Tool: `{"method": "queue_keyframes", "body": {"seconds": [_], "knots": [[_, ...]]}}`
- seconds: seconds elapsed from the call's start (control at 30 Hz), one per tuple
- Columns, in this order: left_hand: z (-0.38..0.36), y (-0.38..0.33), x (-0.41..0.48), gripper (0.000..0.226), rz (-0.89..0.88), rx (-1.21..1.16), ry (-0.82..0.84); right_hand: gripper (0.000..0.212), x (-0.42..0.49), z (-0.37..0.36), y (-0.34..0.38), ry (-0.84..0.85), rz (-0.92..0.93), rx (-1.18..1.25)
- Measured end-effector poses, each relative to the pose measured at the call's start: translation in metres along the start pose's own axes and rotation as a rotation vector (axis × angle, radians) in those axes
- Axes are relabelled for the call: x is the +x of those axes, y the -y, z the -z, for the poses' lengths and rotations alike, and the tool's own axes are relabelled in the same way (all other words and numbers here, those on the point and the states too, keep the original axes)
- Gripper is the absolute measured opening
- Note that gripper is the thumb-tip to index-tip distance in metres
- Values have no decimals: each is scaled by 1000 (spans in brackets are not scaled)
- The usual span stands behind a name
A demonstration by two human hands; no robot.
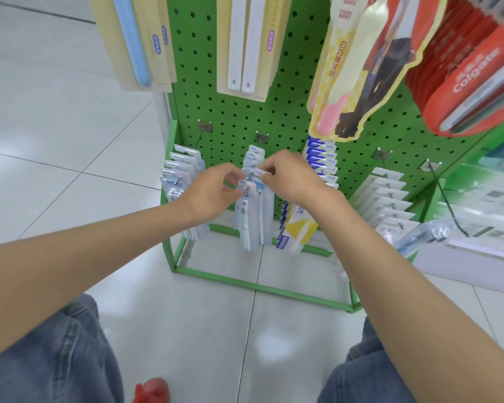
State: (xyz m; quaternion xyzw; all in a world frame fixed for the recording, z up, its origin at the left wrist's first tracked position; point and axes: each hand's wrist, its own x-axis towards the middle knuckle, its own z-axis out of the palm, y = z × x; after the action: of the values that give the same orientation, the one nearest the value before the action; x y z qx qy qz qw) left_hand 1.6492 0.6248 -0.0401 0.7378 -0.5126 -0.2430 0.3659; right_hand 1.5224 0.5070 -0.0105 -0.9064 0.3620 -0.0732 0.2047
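The toothbrush packs (249, 222) are hung vertically from a hook (246, 191). Their tops are pinched by the left hand (213, 190) and right hand (291, 175).

You have two hands in view, your left hand (213, 190) and your right hand (291, 178), and one red shoe (153, 391). The lowest level carries four hanging rows: the left packs (181, 170) with five cards showing, the middle packs (253, 219), the blue-topped packs (322, 158) and the white packs (386, 196), plus one clear pack (422, 237) by itself. Above hang four bunches: the left beige bunch (134, 45), the centre beige bunch (245, 48), the yellow bunch (341, 77) and the red bunch (463, 62).
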Motion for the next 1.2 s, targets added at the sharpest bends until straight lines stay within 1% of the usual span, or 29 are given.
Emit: {"method": "queue_keyframes", "body": {"seconds": [0.03,0.1,0.17,0.4,0.53,0.63,0.73,0.8,0.87,0.93,1.07,1.2], "knots": [[0,-1,0,24,-1,-1,-1,30,0,0,-1,-8,4,-6],[0,-2,1,24,-3,-7,0,11,1,1,-3,-27,15,-5],[0,-2,1,23,4,-20,1,7,1,1,-2,-22,16,13],[0,0,2,22,10,-33,-13,5,4,-6,7,-54,36,47],[0,-1,2,22,18,-48,-18,5,5,-10,7,-136,19,90],[-1,-1,2,24,28,-47,-30,9,4,-8,12,-109,34,123],[-1,-1,2,30,25,-33,-29,17,4,-1,10,-90,22,135],[0,-1,1,39,26,-32,-22,18,7,4,6,-152,-2,143],[0,-1,2,45,27,-34,-18,15,10,5,3,-191,-12,136],[0,0,3,45,27,-23,-12,12,12,4,1,-169,-16,128],[-1,0,3,41,33,-14,-6,14,17,-1,0,-104,-22,145],[-2,2,4,41,32,-19,-7,13,20,-6,1,-85,-12,76]]}}
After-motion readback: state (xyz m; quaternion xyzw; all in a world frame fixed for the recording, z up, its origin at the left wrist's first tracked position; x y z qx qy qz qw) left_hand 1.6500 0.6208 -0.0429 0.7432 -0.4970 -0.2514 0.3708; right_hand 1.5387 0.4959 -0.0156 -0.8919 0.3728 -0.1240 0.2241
